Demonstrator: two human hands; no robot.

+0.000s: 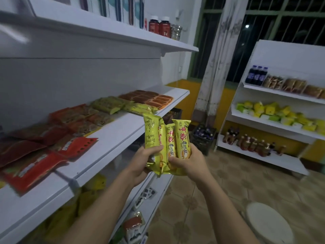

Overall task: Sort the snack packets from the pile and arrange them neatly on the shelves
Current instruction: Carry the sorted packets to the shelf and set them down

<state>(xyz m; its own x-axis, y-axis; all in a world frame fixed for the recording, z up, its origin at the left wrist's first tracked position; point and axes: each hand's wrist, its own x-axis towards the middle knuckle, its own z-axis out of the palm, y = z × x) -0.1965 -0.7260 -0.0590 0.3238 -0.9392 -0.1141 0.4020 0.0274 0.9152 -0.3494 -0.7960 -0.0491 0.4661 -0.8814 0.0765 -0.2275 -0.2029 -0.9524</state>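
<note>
Both my hands hold a bunch of long yellow snack packets (167, 141) upright in front of the middle white shelf (112, 136). My left hand (146, 159) grips the left packets from the side, and my right hand (188, 161) grips the right ones near their lower ends. On the middle shelf lie red packets (35, 155) at the left, orange-red ones (79, 117), green ones (109, 103), more yellow packets (139, 108) and brown and orange ones (149, 97) toward the far end.
An upper shelf (123, 34) carries red jars and boxes. The lower shelf holds yellow and other packets (133, 224). A second white rack (274, 124) at the right holds bottles and snacks. A black crate of bottles (204, 136) and a white round lid (269, 224) sit on the tiled floor.
</note>
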